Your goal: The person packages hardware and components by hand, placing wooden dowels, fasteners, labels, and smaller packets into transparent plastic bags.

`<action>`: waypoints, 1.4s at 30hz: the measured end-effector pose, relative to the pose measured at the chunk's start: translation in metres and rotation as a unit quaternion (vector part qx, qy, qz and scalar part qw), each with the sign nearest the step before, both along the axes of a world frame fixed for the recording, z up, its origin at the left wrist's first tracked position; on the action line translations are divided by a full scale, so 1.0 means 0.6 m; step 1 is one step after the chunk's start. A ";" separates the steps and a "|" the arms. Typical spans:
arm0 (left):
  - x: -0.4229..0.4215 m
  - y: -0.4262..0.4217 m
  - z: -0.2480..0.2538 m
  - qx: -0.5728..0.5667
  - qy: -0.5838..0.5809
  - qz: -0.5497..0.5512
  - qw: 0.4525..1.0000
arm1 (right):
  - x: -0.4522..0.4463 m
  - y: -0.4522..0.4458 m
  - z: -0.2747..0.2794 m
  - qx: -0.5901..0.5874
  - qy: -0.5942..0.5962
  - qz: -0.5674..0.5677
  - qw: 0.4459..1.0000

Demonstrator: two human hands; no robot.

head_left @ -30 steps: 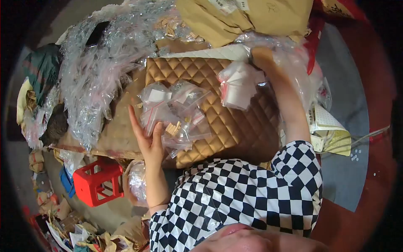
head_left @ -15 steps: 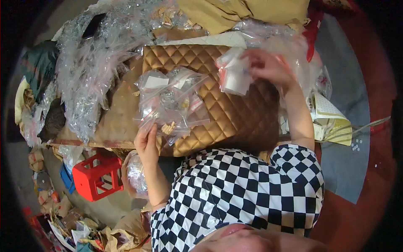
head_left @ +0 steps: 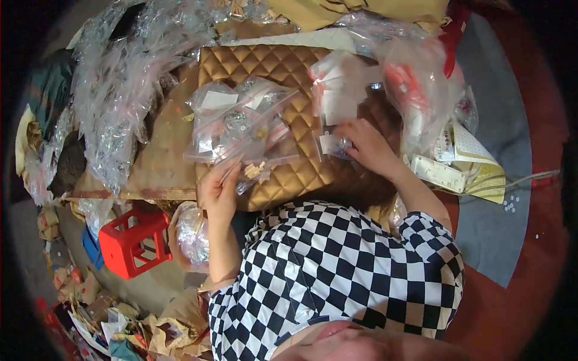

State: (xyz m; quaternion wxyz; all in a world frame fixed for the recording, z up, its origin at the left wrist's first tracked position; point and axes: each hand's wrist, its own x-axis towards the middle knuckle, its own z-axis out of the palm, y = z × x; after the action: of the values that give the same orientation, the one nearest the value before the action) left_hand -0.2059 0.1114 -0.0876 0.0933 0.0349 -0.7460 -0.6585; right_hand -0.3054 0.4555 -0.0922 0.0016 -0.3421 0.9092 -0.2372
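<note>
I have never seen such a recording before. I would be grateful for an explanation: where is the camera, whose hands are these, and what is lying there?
There is no machine here, only a person's bare hands. One camera, worn on the head, looks forward and down, so the checked shirt is the wearer's. On the quilted mat lie clear bags and a stack of flat bags. The left hand seems to pinch the edge of the clear bags. The right hand has its fingertips at a small bag; its grip is unclear.

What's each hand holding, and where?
The left hand pinches a clear bag by its near edge; the right hand holds a small packet by its right end.
</note>
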 end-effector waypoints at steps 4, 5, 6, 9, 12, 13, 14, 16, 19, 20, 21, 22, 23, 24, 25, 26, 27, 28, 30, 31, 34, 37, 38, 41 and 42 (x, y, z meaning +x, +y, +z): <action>0.006 0.010 0.016 0.002 0.006 0.001 1.000 | -0.026 0.005 0.007 0.022 -0.088 0.006 0.996; 0.005 0.007 0.021 -0.045 0.031 -0.045 0.997 | -0.035 0.003 0.008 0.071 -0.091 0.022 0.993; 0.004 0.004 0.027 -0.095 0.054 -0.089 0.990 | -0.036 -0.003 0.012 0.065 -0.085 0.041 0.993; -0.029 0.030 0.080 -0.193 0.188 -0.086 0.959 | -0.045 -0.044 0.045 0.019 -0.093 0.008 0.995; -0.060 0.051 0.126 -0.295 0.241 -0.016 0.924 | -0.041 -0.120 0.078 -0.070 -0.177 -0.030 0.981; -0.070 0.054 0.131 -0.310 0.263 0.010 0.913 | -0.029 -0.153 0.083 -0.126 -0.207 -0.014 0.970; -0.076 0.052 0.122 -0.314 0.265 0.018 0.912 | -0.022 -0.174 0.088 -0.182 -0.236 0.000 0.955; -0.089 0.045 0.102 -0.066 0.160 -0.044 0.984 | -0.026 -0.193 0.086 -0.240 -0.347 0.083 0.903; -0.094 0.032 0.116 -0.170 0.196 0.035 0.965 | -0.035 -0.222 0.078 -0.406 -0.579 0.129 0.695; -0.096 0.032 0.121 -0.203 0.211 0.080 0.953 | -0.033 -0.231 0.076 -0.498 -0.682 0.088 0.528; -0.101 0.030 0.121 -0.205 0.211 0.081 0.952 | -0.024 -0.241 0.081 -0.519 -0.644 0.125 0.547; -0.107 0.029 0.121 -0.266 0.217 0.077 0.936 | -0.025 -0.243 0.071 -0.519 -0.645 0.128 0.547; -0.115 0.027 0.121 -0.325 0.224 0.073 0.916 | -0.028 -0.246 0.051 -0.484 -0.610 0.088 0.622; -0.126 0.026 0.120 -0.327 0.225 0.075 0.915 | -0.033 -0.253 0.048 -0.444 -0.569 0.046 0.691; -0.139 0.025 0.120 -0.337 0.223 0.033 0.914 | -0.038 -0.253 0.060 -0.454 -0.571 -0.005 0.684; -0.153 0.020 0.121 -0.346 0.222 -0.009 0.912 | -0.050 -0.247 0.057 -0.456 -0.570 -0.003 0.683; -0.169 0.013 0.134 -0.295 0.193 -0.043 0.935 | -0.068 -0.230 0.051 -0.455 -0.545 -0.029 0.704; -0.194 -0.002 0.141 -0.295 0.211 -0.027 0.931 | -0.085 -0.213 0.046 -0.453 -0.519 -0.056 0.723; -0.270 -0.061 0.128 -0.384 0.243 0.034 0.890 | -0.097 -0.181 0.047 -0.474 -0.483 -0.106 0.728; -0.315 -0.103 0.112 -0.469 0.253 0.080 0.842 | -0.100 -0.164 0.047 -0.492 -0.446 -0.157 0.731; -0.453 -0.221 0.105 -0.676 0.234 0.118 0.689 | -0.108 -0.121 0.012 -0.523 -0.433 -0.181 0.711; -0.559 -0.343 0.095 -0.809 0.219 0.101 0.536 | -0.097 -0.103 -0.020 -0.549 -0.437 -0.221 0.677; -0.576 -0.363 0.097 -0.854 0.178 0.062 0.486 | -0.094 -0.101 -0.020 -0.549 -0.437 -0.218 0.678; -0.587 -0.364 0.164 -0.869 0.129 0.071 0.473 | -0.090 -0.097 -0.013 -0.539 -0.406 -0.276 0.684; -0.585 -0.361 0.182 -0.869 0.128 0.072 0.472 | -0.092 -0.090 -0.008 -0.542 -0.406 -0.263 0.688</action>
State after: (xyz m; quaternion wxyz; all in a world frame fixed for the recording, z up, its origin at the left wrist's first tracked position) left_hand -0.5571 -0.1050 0.0215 0.2171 -0.0957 -0.9100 0.3401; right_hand -0.3607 0.4013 -0.0973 0.1221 0.0989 0.5857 -0.7952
